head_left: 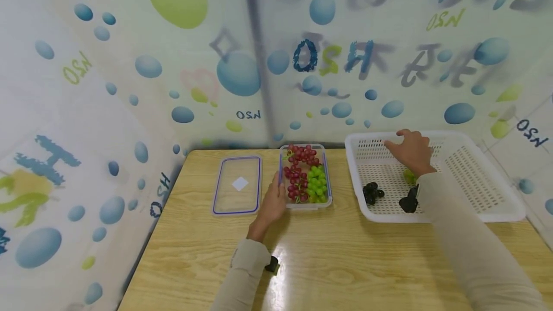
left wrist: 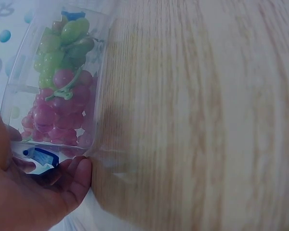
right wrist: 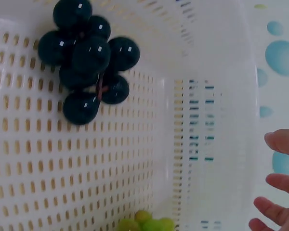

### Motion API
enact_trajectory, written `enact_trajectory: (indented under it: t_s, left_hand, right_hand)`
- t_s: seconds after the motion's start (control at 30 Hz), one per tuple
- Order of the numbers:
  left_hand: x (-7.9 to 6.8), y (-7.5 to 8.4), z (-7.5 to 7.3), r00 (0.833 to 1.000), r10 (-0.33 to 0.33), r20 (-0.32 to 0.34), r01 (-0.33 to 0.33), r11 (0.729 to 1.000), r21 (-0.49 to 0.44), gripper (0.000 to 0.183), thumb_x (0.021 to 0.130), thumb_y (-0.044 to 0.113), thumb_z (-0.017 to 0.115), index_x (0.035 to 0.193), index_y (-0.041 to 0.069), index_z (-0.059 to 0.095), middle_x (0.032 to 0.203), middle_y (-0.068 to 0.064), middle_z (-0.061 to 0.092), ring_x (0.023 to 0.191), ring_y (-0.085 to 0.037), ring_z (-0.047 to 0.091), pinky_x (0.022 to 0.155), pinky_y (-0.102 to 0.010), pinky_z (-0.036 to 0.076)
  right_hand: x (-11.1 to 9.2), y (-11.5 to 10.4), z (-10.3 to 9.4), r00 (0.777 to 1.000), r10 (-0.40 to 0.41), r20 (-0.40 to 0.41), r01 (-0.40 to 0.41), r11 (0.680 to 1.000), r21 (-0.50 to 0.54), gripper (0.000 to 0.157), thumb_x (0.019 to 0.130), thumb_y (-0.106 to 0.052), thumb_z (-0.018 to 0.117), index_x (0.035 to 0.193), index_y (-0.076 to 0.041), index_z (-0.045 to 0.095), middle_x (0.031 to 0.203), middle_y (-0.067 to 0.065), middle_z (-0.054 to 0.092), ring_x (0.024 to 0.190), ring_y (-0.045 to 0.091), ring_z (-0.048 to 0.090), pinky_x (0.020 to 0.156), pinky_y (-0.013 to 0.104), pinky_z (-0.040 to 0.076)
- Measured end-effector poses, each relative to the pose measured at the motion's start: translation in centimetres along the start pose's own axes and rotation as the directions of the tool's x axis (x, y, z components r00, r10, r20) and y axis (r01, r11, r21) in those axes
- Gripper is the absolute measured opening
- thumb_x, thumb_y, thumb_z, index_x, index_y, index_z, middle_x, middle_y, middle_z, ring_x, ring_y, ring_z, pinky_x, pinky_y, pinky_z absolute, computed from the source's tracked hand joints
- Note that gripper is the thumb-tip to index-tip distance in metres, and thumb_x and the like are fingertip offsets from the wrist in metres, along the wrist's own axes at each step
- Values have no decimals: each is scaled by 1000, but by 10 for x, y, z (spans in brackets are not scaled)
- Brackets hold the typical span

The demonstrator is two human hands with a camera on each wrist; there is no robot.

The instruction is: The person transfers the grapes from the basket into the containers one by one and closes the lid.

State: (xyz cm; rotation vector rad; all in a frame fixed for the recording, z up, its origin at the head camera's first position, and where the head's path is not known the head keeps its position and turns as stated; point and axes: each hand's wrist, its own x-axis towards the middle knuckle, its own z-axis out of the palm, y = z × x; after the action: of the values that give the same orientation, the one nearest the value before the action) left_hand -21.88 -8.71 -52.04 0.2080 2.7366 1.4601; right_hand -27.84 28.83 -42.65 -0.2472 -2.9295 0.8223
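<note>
A clear plastic food container [head_left: 305, 208] holds red grapes [head_left: 297, 184] and a bunch of green grapes [head_left: 317, 184]. My left hand [head_left: 273, 201] grips its left wall, with the fingers beside a blue-marked clip [left wrist: 42, 157] in the left wrist view. Over the white perforated basket [head_left: 492, 196], my right hand [head_left: 412, 150] hovers with fingers spread and nothing in them. Below it in the basket lie a bunch of black grapes [right wrist: 89, 57] and some green grapes [right wrist: 147, 224], partly hidden by the right arm in the head view.
A clear lid with a blue seal [head_left: 237, 196] lies flat on the wooden table [head_left: 328, 263], left of the container. A patterned curtain [head_left: 276, 80] hangs behind the table's back edge. The basket stands at the right, apart from the container.
</note>
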Motion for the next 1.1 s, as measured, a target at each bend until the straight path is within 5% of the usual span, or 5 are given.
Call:
enact_trajectory:
  t_s: [0.2, 0.4, 0.63, 0.83, 1.1]
  left_hand:
    - [-1, 2, 0, 1000, -11, -10, 11, 1000, 8, 53, 108, 16, 29, 157, -2, 16, 145, -35, 41, 136, -48, 40, 110, -61, 33]
    - [-1, 3, -1, 1000, -25, -9, 25, 1000, 0, 53, 108, 15, 29, 157, -1, 17, 145, -34, 41, 136, -48, 39, 110, -62, 33]
    - [-2, 4, -1, 1000, -10, -4, 10, 1000, -18, 53, 108, 15, 30, 157, 0, 17, 147, -34, 40, 137, -47, 39, 111, -61, 33]
    - [-1, 4, 0, 1000, -10, 0, 10, 1000, -11, 53, 109, 17, 30, 157, 0, 16, 147, -34, 40, 137, -47, 38, 111, -61, 32]
    - [-1, 2, 0, 1000, 3, 0, -3, 1000, -16, 53, 109, 15, 29, 157, -2, 15, 147, -35, 39, 137, -47, 39, 111, -61, 33]
  right_hand:
    - [-2, 19, -6, 984, 163, 78, -164, 986, 10, 90, 93, -61, 49, 149, 8, 29, 144, 47, 19, 130, 70, 14, 96, 83, 16]
    - [-7, 30, -11, 927, 280, 251, -274, 960, -58, 106, 89, -68, 50, 153, 9, 13, 148, 49, 5, 133, 71, 4, 99, 84, 13]
    - [-6, 50, -10, 915, 226, 334, -228, 973, -36, 93, 89, -49, 64, 141, 18, 27, 136, 46, 30, 123, 63, 32, 100, 73, 31]
    - [2, 66, -2, 890, 158, 428, -211, 974, 78, 73, 88, -34, 71, 132, 16, 40, 101, 24, 49, 87, 32, 45, 73, 40, 43]
    - [1, 62, -3, 827, 217, 519, -248, 969, -10, 81, 86, -23, 71, 137, 25, 29, 126, 40, 40, 103, 42, 45, 90, 53, 46]
